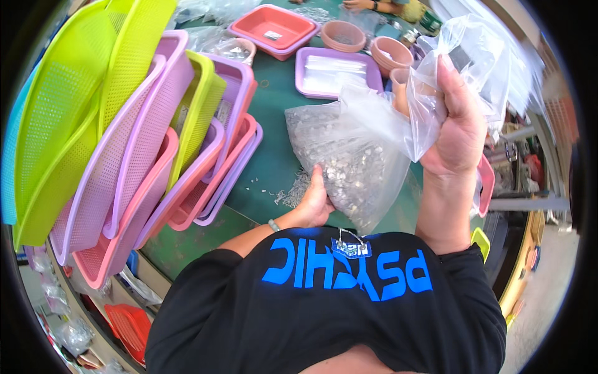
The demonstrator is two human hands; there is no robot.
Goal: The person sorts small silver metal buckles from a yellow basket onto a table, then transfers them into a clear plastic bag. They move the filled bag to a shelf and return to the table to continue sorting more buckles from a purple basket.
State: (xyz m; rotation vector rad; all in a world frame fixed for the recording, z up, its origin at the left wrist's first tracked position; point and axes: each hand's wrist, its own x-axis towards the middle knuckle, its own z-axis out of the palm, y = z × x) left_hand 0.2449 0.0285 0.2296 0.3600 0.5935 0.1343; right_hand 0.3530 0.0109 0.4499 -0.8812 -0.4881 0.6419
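Bag [346, 146] of shiny bits [355, 177] over green table [269, 93]; | your left hand [314, 202] clasps its lower side, fingers hidden; | your right hand [460, 128] pinches clear film [422, 115]; | a slipping grip could spill bits

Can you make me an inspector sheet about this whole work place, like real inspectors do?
Surface: green table, with a loose silvery pile on it
Job's things: clear bag holding many small shiny pieces
Clutter: leaning baskets at left; purple tray and pinkish bowls beyond the bag
Left hand: thumb against the bag, other fingers hidden
Right hand: raised, gripping clear plastic
Cables: nothing seen
Surroundings: another person's arm at the far side; metal rack at right
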